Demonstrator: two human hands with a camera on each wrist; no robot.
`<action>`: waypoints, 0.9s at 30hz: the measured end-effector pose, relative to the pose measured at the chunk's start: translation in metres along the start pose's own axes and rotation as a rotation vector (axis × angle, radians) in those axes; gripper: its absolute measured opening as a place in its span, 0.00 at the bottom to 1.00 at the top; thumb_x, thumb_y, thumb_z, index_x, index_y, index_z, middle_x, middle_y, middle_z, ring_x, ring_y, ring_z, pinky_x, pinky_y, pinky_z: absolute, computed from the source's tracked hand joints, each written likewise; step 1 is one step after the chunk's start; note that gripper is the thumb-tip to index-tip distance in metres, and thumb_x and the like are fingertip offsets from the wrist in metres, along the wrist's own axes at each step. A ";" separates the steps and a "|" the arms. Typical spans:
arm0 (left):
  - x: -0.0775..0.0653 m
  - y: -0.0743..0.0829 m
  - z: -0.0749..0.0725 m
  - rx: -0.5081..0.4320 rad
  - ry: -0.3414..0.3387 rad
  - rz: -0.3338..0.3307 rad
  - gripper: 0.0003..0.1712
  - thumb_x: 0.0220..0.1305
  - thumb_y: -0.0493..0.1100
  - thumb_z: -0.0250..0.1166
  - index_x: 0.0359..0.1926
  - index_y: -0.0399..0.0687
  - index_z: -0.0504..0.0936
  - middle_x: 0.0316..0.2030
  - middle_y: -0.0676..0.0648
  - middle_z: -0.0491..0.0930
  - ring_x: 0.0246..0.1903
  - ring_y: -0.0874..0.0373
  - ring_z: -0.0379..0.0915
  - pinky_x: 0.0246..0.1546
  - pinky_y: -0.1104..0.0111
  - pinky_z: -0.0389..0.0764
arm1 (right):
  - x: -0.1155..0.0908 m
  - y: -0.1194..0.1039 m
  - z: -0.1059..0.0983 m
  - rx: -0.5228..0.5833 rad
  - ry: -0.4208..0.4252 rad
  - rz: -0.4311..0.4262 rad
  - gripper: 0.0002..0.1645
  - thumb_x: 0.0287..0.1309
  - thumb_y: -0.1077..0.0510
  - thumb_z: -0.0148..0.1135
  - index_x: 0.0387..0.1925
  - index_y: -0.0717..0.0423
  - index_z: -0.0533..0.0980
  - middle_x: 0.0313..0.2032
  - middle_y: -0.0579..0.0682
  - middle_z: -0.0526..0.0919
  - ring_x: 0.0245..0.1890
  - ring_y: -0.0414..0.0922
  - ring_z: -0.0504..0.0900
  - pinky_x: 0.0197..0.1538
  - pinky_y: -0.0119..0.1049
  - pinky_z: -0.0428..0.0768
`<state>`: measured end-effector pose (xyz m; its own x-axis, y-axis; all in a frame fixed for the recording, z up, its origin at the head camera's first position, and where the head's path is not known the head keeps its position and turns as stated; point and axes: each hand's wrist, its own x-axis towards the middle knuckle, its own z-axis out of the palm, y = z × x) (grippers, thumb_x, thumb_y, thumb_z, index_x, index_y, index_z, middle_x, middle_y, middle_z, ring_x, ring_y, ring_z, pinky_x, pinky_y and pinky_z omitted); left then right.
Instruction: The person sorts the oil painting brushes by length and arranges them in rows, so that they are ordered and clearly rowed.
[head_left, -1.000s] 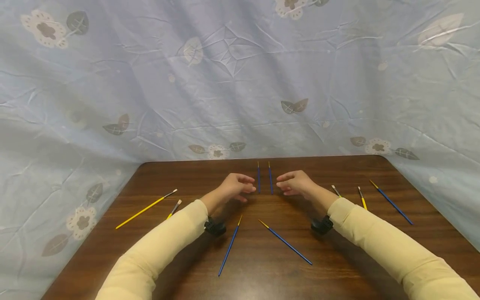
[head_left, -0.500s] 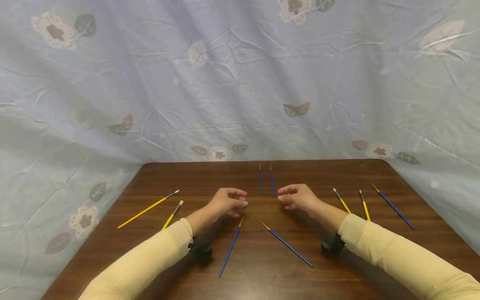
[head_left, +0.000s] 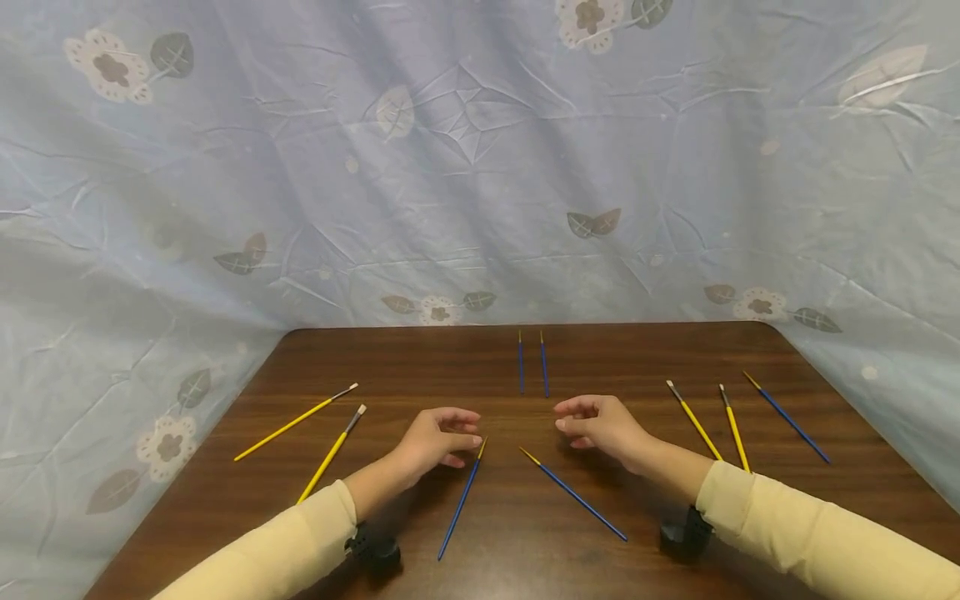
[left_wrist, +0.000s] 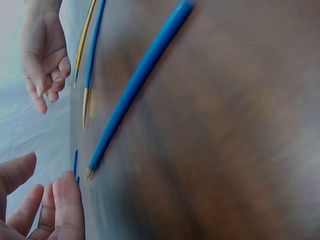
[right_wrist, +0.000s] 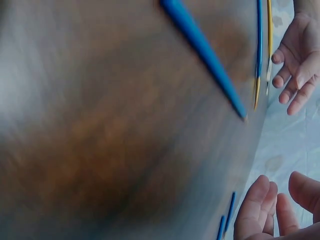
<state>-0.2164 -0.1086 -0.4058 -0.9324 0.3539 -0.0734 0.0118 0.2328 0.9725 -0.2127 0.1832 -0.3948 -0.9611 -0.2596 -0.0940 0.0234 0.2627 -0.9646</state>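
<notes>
My left hand (head_left: 435,439) hovers over the table near the tip of a blue paintbrush (head_left: 461,500), its fingers loosely bent around nothing. Across from it, my right hand (head_left: 600,427) is also bare, above and right of a second blue paintbrush (head_left: 573,493) that lies slanted. Beyond the hands, a blue brush (head_left: 521,362) and another blue brush (head_left: 544,364) lie side by side, tips toward the back. In the left wrist view a blue handle (left_wrist: 137,85) crosses the table below the hand. The right wrist view shows a blue handle (right_wrist: 205,55) too.
Two yellow paintbrushes, one outer (head_left: 296,422) and one inner (head_left: 332,454), lie at left. At right are a yellow brush (head_left: 693,419), another yellow brush (head_left: 735,427) and a blue brush (head_left: 787,418). A patterned cloth (head_left: 480,167) hangs behind the brown table (head_left: 420,358).
Both hands have drawn back toward the near side and spread apart, away from the pair of blue brushes at the back. More of the yellow brushes shows now. The brushes have stayed in place.
</notes>
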 end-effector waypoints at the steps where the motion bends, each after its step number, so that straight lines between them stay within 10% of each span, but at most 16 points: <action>1: -0.004 0.000 0.001 0.003 0.005 0.005 0.25 0.59 0.35 0.69 0.56 0.30 0.75 0.48 0.36 0.78 0.39 0.53 0.79 0.35 0.59 0.86 | -0.003 0.000 0.001 -0.007 -0.002 -0.003 0.23 0.61 0.62 0.65 0.54 0.71 0.73 0.45 0.60 0.81 0.46 0.54 0.80 0.45 0.42 0.85; 15: -0.042 -0.008 0.005 0.015 0.021 0.011 0.27 0.57 0.36 0.71 0.56 0.31 0.75 0.48 0.38 0.77 0.39 0.53 0.78 0.36 0.60 0.86 | -0.034 0.006 0.014 -0.056 -0.072 -0.040 0.23 0.60 0.60 0.67 0.52 0.71 0.74 0.37 0.53 0.79 0.40 0.49 0.80 0.43 0.41 0.85; 27: -0.047 -0.012 0.014 0.074 0.039 0.007 0.27 0.53 0.34 0.73 0.54 0.30 0.76 0.46 0.39 0.77 0.35 0.55 0.77 0.32 0.62 0.85 | -0.042 0.014 0.018 -0.129 -0.077 -0.024 0.22 0.58 0.60 0.68 0.51 0.68 0.76 0.34 0.51 0.78 0.33 0.46 0.79 0.34 0.36 0.83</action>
<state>-0.1679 -0.1149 -0.4172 -0.9455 0.3205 -0.0567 0.0437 0.2976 0.9537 -0.1670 0.1812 -0.4087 -0.9369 -0.3366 -0.0951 -0.0394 0.3716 -0.9276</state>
